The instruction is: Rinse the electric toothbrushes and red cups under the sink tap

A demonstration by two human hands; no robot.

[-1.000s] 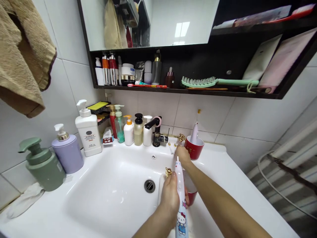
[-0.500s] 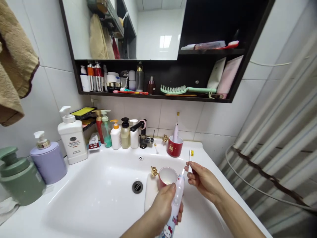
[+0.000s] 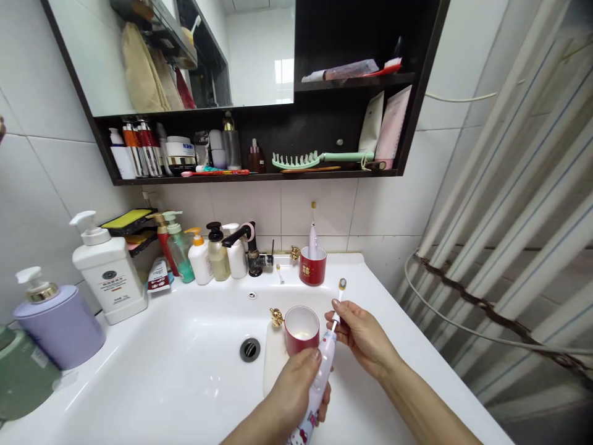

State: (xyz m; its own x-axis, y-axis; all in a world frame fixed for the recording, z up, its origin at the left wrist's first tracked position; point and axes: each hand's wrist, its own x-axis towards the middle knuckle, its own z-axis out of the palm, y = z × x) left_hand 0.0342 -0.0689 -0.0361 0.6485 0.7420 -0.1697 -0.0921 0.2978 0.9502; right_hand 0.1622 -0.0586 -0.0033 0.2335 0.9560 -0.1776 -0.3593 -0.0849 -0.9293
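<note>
My left hand (image 3: pixel 301 386) is wrapped round a pale electric toothbrush handle (image 3: pixel 319 377) with cartoon prints, tilted with its metal shaft upward. Between the fingertips of my right hand (image 3: pixel 364 334) is a white toothbrush head (image 3: pixel 340 295), bristles up, at the tip of that shaft. Whether the head sits fully down on the shaft I cannot tell. Just left of the handle a red cup (image 3: pixel 302 346) with a white inside and a gold handle rests on a white pad (image 3: pixel 273 364) in the sink.
The white sink (image 3: pixel 185 371) has a drain (image 3: pixel 250 350) and a black faucet (image 3: pixel 252 250). Behind it a second red cup (image 3: pixel 313 267) holds another electric toothbrush; a loose brush head (image 3: pixel 280 274) lies near. Pump bottles (image 3: pixel 110 275) line the left rim. A dark shelf (image 3: pixel 259 178) hangs above.
My right hand has brought the brush head down and left onto the handle's shaft; before, the two were apart. The bristles have turned. The view has shifted to the right.
</note>
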